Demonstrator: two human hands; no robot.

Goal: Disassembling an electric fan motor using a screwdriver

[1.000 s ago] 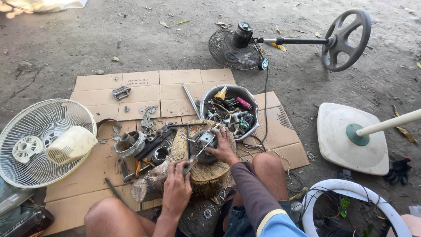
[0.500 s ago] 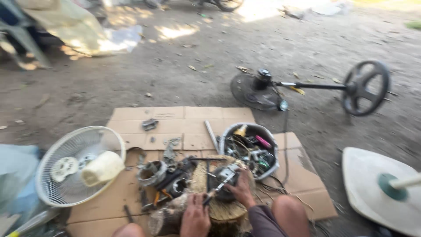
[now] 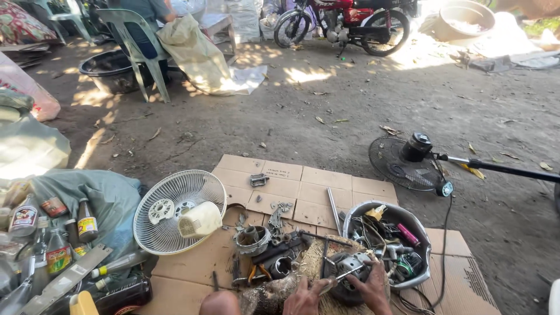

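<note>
Motor (image 3: pixel 349 269) sits at the bottom middle of the frame, right hand (image 3: pixel 370 287) gripping it. Left hand (image 3: pixel 306 294) looks clenched around a screwdriver (image 3: pixel 341 276), though it's half cut off.

Your small grey metal motor (image 3: pixel 352 269) sits on a round wooden block (image 3: pixel 326 291), near centre. It rests upright, partly dismantled.

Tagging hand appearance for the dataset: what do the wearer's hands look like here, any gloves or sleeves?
Both are bare: no gloves, rings or watch show on the left hand or the right hand. No sleeve shows in the frame; the forearms are cut off at the bottom edge. A bare knee shows beside them.
</note>
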